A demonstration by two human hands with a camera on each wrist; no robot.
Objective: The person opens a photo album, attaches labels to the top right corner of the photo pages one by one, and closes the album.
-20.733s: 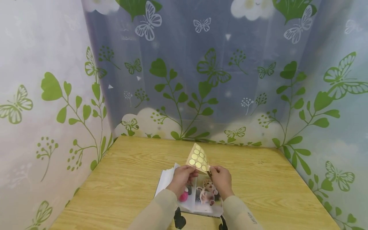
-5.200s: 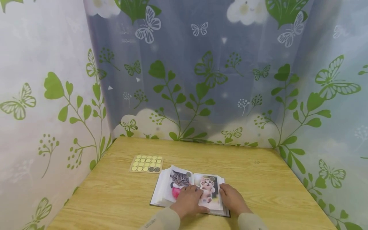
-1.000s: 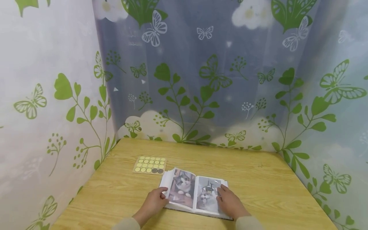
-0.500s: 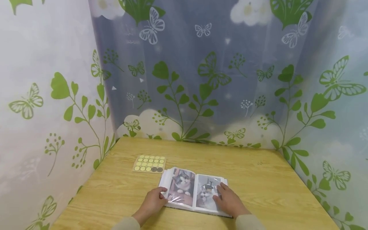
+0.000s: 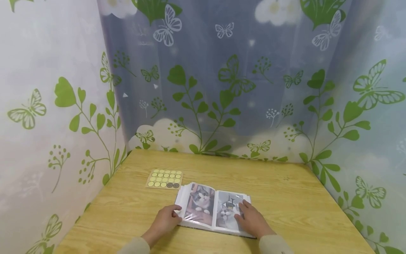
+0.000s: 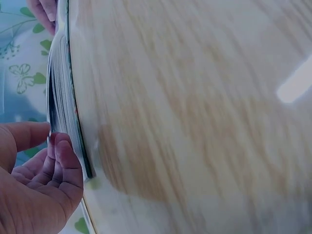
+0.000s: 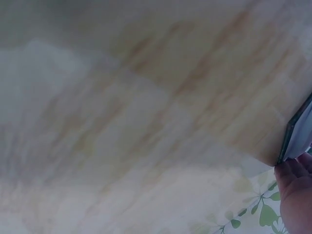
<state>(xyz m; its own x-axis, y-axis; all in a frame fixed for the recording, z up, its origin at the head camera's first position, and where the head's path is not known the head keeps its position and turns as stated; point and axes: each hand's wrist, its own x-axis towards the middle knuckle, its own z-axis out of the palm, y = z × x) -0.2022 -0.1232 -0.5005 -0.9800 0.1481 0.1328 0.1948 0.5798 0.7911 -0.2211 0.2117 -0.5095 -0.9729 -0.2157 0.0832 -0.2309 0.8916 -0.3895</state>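
Observation:
A photo album [image 5: 216, 211] lies open on the table, a cat photo on each of its two facing pages. My left hand [image 5: 165, 219] is at the album's left edge, and in the left wrist view its fingertips [image 6: 61, 146] pinch the edge of the page stack. Over the right page rests my right hand [image 5: 255, 219], thumb and index finger laid flat across the photo. The right wrist view shows its other fingers [image 7: 295, 168] along the album's edge. Behind the album's left corner lies a sheet of round gold stickers [image 5: 164, 179], with two dark circles in its front row.
The wooden table [image 5: 285, 197] reaches back to a fabric backdrop [image 5: 203, 106] printed with green plants and butterflies. Similar printed sheets hang on the left and right sides.
Earlier both hands held up the sticker sheet; it now lies on the table. The album shows different cat photos than 5.2 seconds ago. Over the last second, the hands have barely moved.

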